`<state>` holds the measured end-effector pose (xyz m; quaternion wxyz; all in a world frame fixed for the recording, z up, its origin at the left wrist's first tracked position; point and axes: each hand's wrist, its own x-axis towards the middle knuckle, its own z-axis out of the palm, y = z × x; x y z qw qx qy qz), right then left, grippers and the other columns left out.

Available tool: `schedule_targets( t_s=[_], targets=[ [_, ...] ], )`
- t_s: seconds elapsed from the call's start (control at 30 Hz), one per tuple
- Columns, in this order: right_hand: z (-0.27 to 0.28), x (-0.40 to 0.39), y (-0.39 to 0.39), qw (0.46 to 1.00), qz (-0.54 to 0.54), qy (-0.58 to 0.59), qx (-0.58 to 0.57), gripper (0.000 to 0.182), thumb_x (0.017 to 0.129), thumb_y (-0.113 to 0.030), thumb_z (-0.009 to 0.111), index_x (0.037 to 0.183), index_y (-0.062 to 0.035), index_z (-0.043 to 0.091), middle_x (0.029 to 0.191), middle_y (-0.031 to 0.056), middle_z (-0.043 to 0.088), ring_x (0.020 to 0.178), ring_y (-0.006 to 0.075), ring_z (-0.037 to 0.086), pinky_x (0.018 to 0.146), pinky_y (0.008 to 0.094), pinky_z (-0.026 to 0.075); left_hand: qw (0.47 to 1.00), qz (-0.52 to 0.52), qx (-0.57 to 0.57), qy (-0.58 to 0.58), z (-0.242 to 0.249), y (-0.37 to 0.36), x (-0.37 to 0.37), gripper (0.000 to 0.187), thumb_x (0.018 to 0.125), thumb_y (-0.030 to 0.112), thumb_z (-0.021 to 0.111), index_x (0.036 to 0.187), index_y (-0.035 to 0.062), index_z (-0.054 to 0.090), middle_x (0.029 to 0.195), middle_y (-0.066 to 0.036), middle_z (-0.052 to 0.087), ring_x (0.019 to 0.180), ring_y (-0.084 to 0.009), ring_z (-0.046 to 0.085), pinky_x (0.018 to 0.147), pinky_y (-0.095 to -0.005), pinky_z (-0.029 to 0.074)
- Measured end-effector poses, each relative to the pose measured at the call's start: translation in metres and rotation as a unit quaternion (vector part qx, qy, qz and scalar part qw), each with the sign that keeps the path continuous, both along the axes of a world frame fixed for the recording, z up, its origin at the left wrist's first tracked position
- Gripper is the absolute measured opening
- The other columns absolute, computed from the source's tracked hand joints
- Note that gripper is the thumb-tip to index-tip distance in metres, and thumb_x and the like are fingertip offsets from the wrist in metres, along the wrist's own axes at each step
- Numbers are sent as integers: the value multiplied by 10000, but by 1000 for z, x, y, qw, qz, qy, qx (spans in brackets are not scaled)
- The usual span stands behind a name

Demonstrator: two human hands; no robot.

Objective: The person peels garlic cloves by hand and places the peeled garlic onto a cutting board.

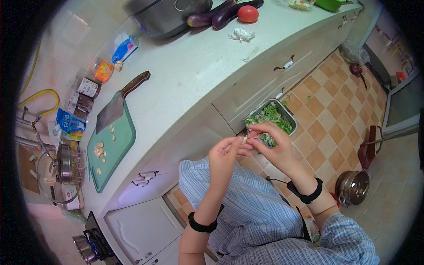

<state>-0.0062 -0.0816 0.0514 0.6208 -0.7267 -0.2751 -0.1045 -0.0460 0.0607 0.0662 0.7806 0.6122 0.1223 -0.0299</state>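
Note:
In the head view, my left hand pinches a small pale garlic clove between thumb and fingers. My right hand meets it there, its fingertips closed on the same clove. Both hands are in front of my body, above the floor. Behind them on the floor stands a rectangular bin holding chopped green leaves, partly hidden by my right hand. On the counter to the left lies a green cutting board with several garlic cloves. A cleaver rests across its far end.
The white counter curves along my left. A black pot, eggplants, a tomato and crumpled tissue sit at its far end. Jars line the wall. A lidded pot is at right.

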Motion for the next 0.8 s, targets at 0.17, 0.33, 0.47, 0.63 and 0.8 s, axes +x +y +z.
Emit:
schedule_targets(
  t_s=[0.17,0.33,0.47,0.63,0.8],
  targets=[
    [2,2,-2,998,8,-16,-59,344,708,-28,609,1035,-27,499,811,95,552,755,213,560,674,301,444,999,3,18,-26,-2,0,-1,167,841,99,520,881,-57,564,773,-128,613,629,-153,592,585,-247,491],
    [0,2,-2,997,6,-17,-72,313,734,-24,577,1032,-25,478,832,108,537,766,233,549,679,318,443,999,1,23,-42,-2,-1,-1,153,833,76,526,887,-61,564,775,-132,613,644,-160,598,593,-253,500],
    [-2,2,-1,997,0,-26,-74,283,750,-17,556,1020,-19,473,849,126,528,775,245,545,680,321,443,999,-21,19,-37,-4,-1,-1,167,837,89,520,898,-60,564,803,-137,615,653,-163,600,600,-251,498],
    [-1,4,-1,999,6,-14,-49,265,757,-23,559,1010,-20,481,864,126,536,792,239,552,692,314,447,999,-33,6,-3,0,2,-1,204,844,103,512,943,-69,558,842,-141,615,668,-166,604,626,-254,496],
    [0,6,-4,999,20,-1,-43,260,755,-39,575,1000,-21,490,847,113,560,790,229,569,700,307,451,998,-60,26,-25,-2,7,-3,243,843,89,509,1022,-72,540,889,-161,612,687,-183,605,652,-269,499]
  ],
)
